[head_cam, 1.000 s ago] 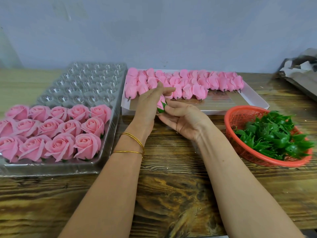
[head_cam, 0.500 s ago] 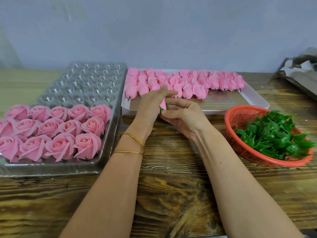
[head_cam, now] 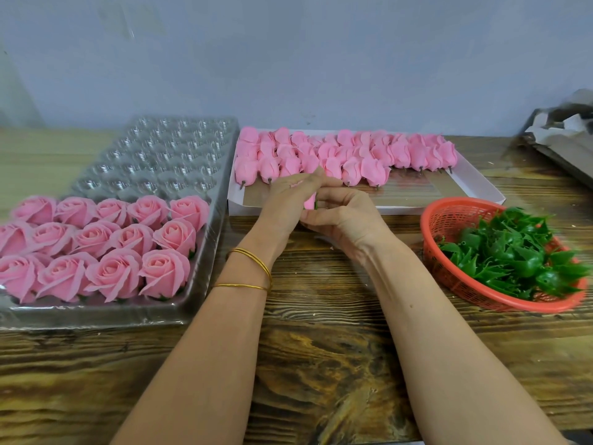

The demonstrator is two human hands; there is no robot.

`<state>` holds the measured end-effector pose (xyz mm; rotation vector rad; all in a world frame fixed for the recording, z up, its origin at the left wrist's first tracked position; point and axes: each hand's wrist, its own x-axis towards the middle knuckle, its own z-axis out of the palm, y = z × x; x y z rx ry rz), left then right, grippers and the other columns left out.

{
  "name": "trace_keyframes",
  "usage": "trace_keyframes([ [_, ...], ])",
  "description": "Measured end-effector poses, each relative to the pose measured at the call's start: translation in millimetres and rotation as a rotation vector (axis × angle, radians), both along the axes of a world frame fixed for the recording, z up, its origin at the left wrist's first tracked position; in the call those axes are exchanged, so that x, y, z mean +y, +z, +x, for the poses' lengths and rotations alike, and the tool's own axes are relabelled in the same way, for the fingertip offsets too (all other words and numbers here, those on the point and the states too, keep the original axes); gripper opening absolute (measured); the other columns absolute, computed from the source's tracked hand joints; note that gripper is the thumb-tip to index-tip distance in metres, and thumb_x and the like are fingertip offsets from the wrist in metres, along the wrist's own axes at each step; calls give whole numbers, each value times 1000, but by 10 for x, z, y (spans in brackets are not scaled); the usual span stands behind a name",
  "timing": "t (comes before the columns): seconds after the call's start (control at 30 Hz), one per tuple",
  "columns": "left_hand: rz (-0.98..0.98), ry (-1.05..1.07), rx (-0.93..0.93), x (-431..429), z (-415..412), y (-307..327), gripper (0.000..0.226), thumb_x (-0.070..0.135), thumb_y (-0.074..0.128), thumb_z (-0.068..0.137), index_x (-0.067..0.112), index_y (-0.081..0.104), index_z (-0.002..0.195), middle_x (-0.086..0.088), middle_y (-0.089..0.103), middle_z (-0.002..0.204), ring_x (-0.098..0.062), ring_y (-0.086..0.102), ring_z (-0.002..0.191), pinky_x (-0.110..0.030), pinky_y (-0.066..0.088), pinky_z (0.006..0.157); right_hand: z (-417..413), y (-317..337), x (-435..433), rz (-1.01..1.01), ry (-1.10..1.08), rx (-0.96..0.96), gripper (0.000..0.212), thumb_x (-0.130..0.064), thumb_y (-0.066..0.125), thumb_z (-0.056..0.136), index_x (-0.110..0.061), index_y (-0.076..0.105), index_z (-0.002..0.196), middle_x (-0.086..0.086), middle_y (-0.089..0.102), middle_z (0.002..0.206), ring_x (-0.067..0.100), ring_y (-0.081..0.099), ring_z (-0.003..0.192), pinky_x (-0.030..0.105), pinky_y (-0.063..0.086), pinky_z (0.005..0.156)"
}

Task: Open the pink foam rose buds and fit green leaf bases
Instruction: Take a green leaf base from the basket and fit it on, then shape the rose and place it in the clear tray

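Bud (head_cam: 309,202) is mid-bench, pinched between both hands, just near of the white box (head_cam: 481,187). Left hand (head_cam: 288,200) curls over its top. Right hand (head_cam: 343,216) grips it from the right, with a sliver of green base (head_cam: 316,205) showing at the bud's edge. Closed buds (head_cam: 337,155) lie in rows at the box's far side. Red basket (head_cam: 449,213) of leaf bases (head_cam: 513,258) sits right. Clear tray (head_cam: 144,155) sits left, opened roses (head_cam: 96,245) in its near rows. Bench (head_cam: 321,348) is dark wood.
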<state>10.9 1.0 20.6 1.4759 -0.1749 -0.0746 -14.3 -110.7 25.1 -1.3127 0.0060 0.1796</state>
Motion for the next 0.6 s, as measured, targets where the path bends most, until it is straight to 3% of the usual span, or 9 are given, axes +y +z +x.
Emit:
trace_keyframes([
  [0.1, -13, -8, -4, -19, -15, 4, 22, 34, 62, 92, 25, 80, 83, -2, 76, 90, -15, 70, 92, -27, 54, 76, -3, 12, -21, -1, 29, -5, 28, 19, 69, 72, 1, 70, 94, 17, 66, 85, 26, 66, 80, 33, 57, 78],
  [0.17, -33, 33, 7, -41, -28, 18, 17, 41, 70, 80, 28, 79, 85, 0, 76, 97, -15, 68, 101, -31, 55, 84, -5, 12, -29, 15, 42, -7, 28, 17, 69, 73, -1, 72, 94, 18, 67, 87, 25, 67, 82, 32, 58, 80],
  [0.27, -50, 104, -5, -62, -37, 21, 40, 51, 81, 56, 34, 75, 91, -4, 69, 116, -21, 59, 120, -44, 47, 103, 2, 2, -33, 28, 9, -33, 27, 15, 71, 72, -4, 74, 91, 14, 67, 81, 25, 68, 81, 32, 57, 78],
  [0.33, -28, 147, -20, -63, -38, 23, 64, 54, 83, 46, 29, 70, 103, -8, 64, 123, -27, 57, 122, -46, 48, 102, 12, -6, -40, 33, -41, -61, 25, 14, 70, 70, -5, 74, 86, 13, 70, 78, 25, 70, 80, 33, 57, 78],
  [0.43, 9, 138, 3, -62, -17, -11, 86, 50, 85, 45, 8, 62, 117, -17, 66, 117, -32, 64, 109, -45, 55, 92, 37, -29, -36, -17, -141, -117, 26, 15, 70, 68, -7, 75, 82, 11, 73, 77, 26, 71, 80, 38, 58, 81],
  [0.5, -2, 98, -3, -65, -10, -30, 69, 39, 85, 58, 1, 65, 111, -21, 70, 108, -32, 67, 103, -42, 57, 88, 49, -49, -20, -68, -205, -157, 27, 15, 70, 67, -8, 74, 79, 8, 72, 74, 24, 70, 78, 37, 58, 78],
  [0.6, -22, 44, -15, -79, -31, -26, 25, 16, 78, 80, 4, 71, 100, -20, 71, 103, -30, 68, 101, -38, 55, 88, 60, -72, -10, -132, -262, -214, 26, 15, 70, 69, -9, 72, 78, 5, 71, 73, 19, 68, 76, 31, 57, 73],
])
